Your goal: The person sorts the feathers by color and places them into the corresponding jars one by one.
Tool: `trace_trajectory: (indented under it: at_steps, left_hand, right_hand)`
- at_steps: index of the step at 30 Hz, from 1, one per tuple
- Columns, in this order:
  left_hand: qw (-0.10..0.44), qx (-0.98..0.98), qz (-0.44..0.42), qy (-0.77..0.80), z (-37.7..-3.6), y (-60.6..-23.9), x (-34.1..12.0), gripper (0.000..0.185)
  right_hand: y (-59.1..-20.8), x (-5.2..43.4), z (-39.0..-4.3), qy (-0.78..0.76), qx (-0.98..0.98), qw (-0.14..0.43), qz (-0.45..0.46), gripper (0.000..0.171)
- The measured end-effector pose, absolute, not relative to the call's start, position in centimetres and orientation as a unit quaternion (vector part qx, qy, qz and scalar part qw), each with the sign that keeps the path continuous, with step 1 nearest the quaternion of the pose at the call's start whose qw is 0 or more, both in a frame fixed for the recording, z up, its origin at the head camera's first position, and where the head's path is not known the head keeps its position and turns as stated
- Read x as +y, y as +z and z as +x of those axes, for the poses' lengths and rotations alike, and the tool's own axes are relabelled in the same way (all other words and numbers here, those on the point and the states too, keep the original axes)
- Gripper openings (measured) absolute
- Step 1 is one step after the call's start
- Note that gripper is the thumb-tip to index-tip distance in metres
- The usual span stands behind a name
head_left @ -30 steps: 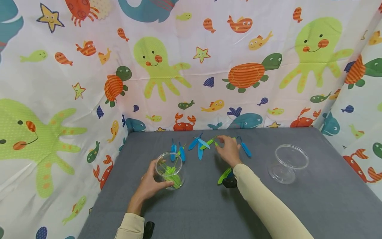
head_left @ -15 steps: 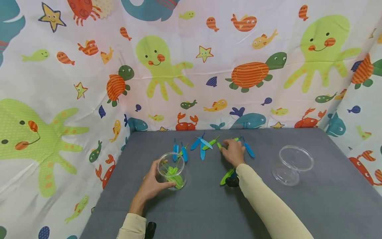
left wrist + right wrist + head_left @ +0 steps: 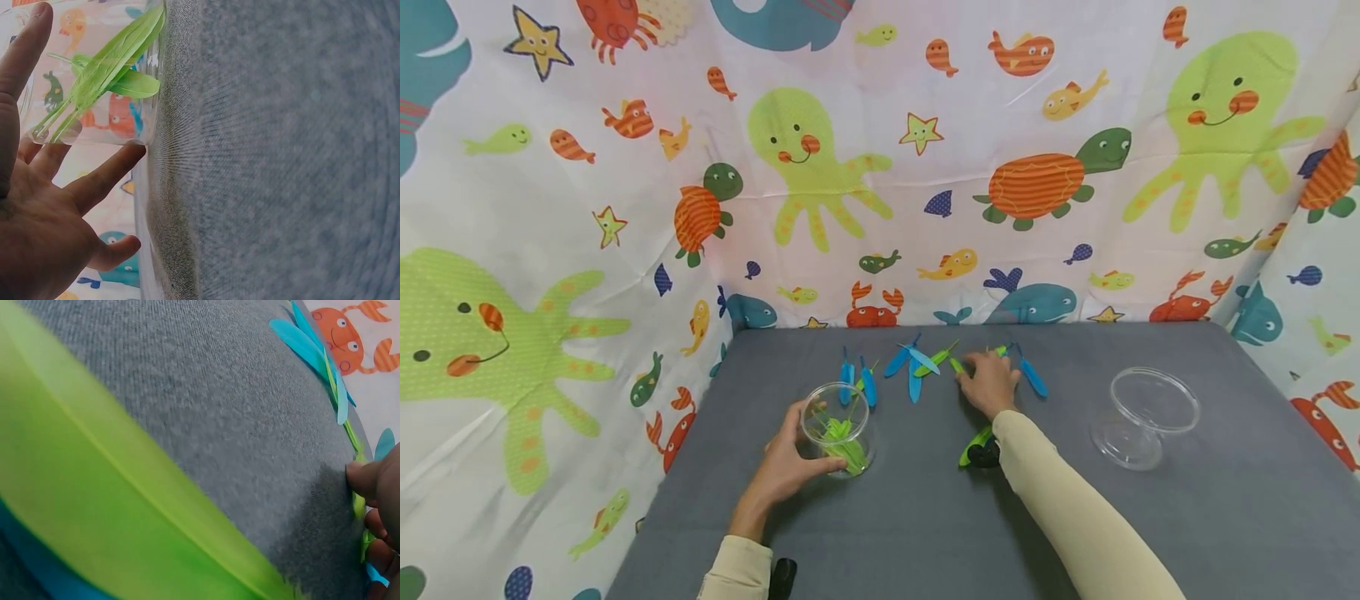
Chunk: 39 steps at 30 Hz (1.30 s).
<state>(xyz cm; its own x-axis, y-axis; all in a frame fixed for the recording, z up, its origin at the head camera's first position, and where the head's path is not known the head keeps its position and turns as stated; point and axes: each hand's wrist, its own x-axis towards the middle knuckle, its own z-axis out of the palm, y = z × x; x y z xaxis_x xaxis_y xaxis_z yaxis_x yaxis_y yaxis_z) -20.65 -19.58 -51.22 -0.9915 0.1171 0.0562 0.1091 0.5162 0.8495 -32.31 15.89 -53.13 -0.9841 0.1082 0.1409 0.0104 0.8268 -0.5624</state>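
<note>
Left hand (image 3: 782, 467) cupping one jar (image 3: 837, 427) of green feathers, right hand (image 3: 991, 385) seemingly pinching one green feather (image 3: 358, 503), second jar (image 3: 1146, 417) apart.

Your left hand (image 3: 782, 467) near-left on table (image 3: 925, 533), round jar (image 3: 837, 427); feathers (image 3: 842, 446) inside jar. Loose feathers (image 3: 917, 367) in row along far edge. Your right hand (image 3: 992, 383) on row's right part. Empty jar (image 3: 1142, 417) far right.

Open grey table (image 3: 925, 517) is lying bare between the clear jar (image 3: 838, 427) and the empty clear cup (image 3: 1142, 417). Scattered feathers (image 3: 917, 367) are crowding the far edge, the printed curtain (image 3: 880, 167) closing in behind.
</note>
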Motion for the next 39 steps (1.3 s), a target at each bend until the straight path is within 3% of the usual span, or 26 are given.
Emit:
trace_trajectory:
  at_steps: [15, 21, 30, 39]
  left_hand:
    - [0.008, 0.871, 0.060, 0.487, -20.5, -51.3, -19.7, 0.106]
    - [0.009, 0.870, 0.056, 0.489, -20.3, -51.1, -19.6, 0.107]
    - [0.010, 0.871, 0.056, 0.488, -20.4, -51.1, -19.4, 0.106]
    - [0.009, 0.874, 0.054, 0.483, -20.6, -51.2, -19.4, 0.108]
  right_hand:
    - [-52.7, 15.4, -31.9, 0.290, -0.954, 0.071, -0.035, 0.011]
    - [-52.4, 15.4, -31.5, 0.308, -0.949, 0.068, -0.029, 0.017]
    - [-51.8, 14.9, -31.6, 0.357, -0.928, 0.107, -0.032, 0.025]
    - [-48.0, 12.1, -30.8, 0.427, -0.894, 0.132, 0.023, 0.023]
